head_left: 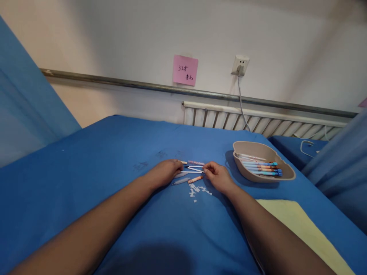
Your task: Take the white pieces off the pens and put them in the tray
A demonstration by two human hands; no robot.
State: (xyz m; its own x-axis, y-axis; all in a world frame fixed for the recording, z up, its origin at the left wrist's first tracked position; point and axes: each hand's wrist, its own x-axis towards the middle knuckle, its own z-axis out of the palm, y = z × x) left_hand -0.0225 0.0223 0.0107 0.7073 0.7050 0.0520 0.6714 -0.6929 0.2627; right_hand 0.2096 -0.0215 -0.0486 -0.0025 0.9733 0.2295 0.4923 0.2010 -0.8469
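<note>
Looking down through the head camera, we see both forearms stretched over a blue sheet [114, 160], with the hands meeting at a small cluster of pen parts. The left hand [165, 172] lies loosely curled, knuckles up, its fingertips on the left ends of the parts; we cannot tell whether it grips one or only steadies them. The right hand [218, 177] closes thumb and forefinger on the right ends of the thin white refills [192, 169]. Just below them lie a clear barrel [180, 180] and an orange piece [195, 179], and nearer us a scatter of white bits [197, 190].

To the right, well apart from the hands, a beige tray [286, 176] holds whole pens [262, 167] side by side.

We judge the work to be handling these parts one at a time. It goes best if we pinch a single refill close to its end, hold the rest flat with the left fingertips so nothing rolls on the soft sheet, and keep the bits clear.
</note>
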